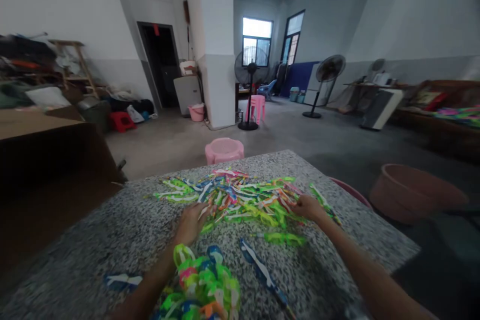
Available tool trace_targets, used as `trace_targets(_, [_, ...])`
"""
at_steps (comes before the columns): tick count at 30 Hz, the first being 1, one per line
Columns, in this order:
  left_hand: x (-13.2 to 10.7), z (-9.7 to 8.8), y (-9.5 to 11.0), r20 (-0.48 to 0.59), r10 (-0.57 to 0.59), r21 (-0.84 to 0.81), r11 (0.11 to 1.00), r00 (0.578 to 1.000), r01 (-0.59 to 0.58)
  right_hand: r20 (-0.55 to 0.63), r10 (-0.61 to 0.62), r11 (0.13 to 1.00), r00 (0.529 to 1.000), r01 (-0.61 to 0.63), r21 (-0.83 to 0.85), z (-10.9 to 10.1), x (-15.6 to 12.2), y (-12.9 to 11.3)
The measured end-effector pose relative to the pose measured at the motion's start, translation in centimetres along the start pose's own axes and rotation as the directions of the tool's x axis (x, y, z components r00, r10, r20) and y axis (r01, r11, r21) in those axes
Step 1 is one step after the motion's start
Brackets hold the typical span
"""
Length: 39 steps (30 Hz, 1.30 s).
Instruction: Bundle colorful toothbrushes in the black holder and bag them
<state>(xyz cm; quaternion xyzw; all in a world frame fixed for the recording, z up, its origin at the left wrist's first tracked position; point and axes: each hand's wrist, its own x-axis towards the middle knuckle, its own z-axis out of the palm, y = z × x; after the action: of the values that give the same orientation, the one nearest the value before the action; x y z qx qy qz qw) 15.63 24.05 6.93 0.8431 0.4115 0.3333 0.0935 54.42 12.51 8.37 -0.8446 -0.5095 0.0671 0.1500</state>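
A loose heap of thin, wavy plastic strips in green, blue, orange, pink and white lies on the speckled stone tabletop. At the heap's left edge is my left hand, its fingertips touching strips; blur hides how far they close. My right hand is at the right edge with its fingers curled in against red and white strips, and what they grip is hidden. Nearer me lie a single green strip and a blue and white strip. A bulky bunch of coloured pieces is in front, beside my left forearm.
Another blue and white strip lies at the left. A large open cardboard box stands left of the table. Beyond the far edge is a pink stool. A pinkish tub stands on the right, and standing fans are farther back.
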Motion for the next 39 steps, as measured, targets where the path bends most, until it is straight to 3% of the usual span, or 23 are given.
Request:
trace_targets(5, [8.5,2.4,-1.1,0.027,0.064,0.075,0.995,0.998,-0.066,0.048,-0.132,0.907,0.99,0.101,0.409,-0.8,-1.6,4.4])
trace_targets(10, [15.7,5.6,-2.8,0.12,0.122,0.112,0.984,0.985,-0.136,0.033,-0.13,0.928,0.991,0.11,0.356,-2.0,-4.8,7.8])
trace_targets(14, [18.5,8.1,-3.7,0.202,0.087,0.125,0.986,0.976,-0.114,-0.02,-0.086,0.946,0.996,0.087,0.313,-2.6,-6.4,8.1])
trace_targets(18, [18.3,7.8,-4.8,0.194,0.004,0.183,0.982,0.981,-0.04,-0.089,-0.008,0.94,0.996,0.037,0.34,-2.0,-6.9,7.1])
trace_targets(22, [15.8,4.0,-5.4,0.128,0.009,0.121,0.992,0.992,-0.024,-0.189,0.02,0.886,0.982,0.071,0.459,0.0,-7.0,5.9])
trace_targets(25, [13.1,0.9,-5.4,0.202,0.029,0.073,0.996,0.979,-0.045,-0.187,-0.02,0.793,0.982,0.13,0.595,1.3,-7.1,3.7])
trace_targets(28, [10.8,-0.8,-4.9,0.243,0.035,0.088,0.994,0.969,-0.058,-0.15,-0.124,0.697,0.981,0.193,0.691,1.2,-7.8,0.0])
trace_targets(31, [9.8,-0.6,-4.1,0.2,0.044,0.12,0.99,0.979,-0.069,-0.155,-0.167,0.645,0.974,0.226,0.73,0.0,-9.3,-3.2])
trace_targets(33, [10.1,0.5,-3.6,0.17,0.05,0.14,0.987,0.984,-0.075,-0.158,-0.17,0.64,0.973,0.23,0.733,-0.6,-10.5,-4.0])
trace_targets(35, [11.0,1.9,-3.1,0.151,0.055,0.153,0.985,0.987,-0.078,-0.171,-0.135,0.652,0.976,0.218,0.726,-0.1,-11.7,-3.6])
trace_targets(39, [13.6,4.5,-2.6,0.15,0.069,0.137,0.986,0.986,-0.089,-0.211,0.017,0.674,0.977,0.144,0.724,3.0,-13.4,-1.0])
